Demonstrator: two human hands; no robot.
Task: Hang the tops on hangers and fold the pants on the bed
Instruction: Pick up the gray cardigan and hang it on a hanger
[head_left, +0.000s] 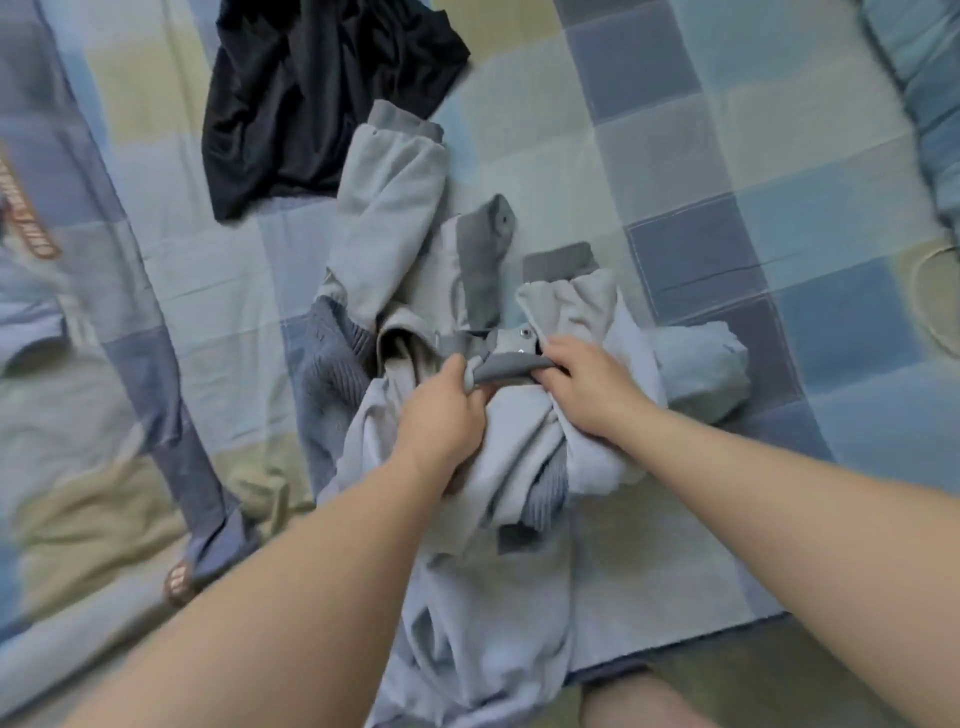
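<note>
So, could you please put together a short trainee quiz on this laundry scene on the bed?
1. True or false: the left hand and the right hand both grip the dark grey band of the light grey jacket.
2. Which garment lies farthest from the person? A) the black garment B) the ribbed blue-grey knit C) the light grey jacket
3. Short answer: is any hanger in view on the checked bedcover?

Key: 1 true; 2 A; 3 no, none is in view.
</note>
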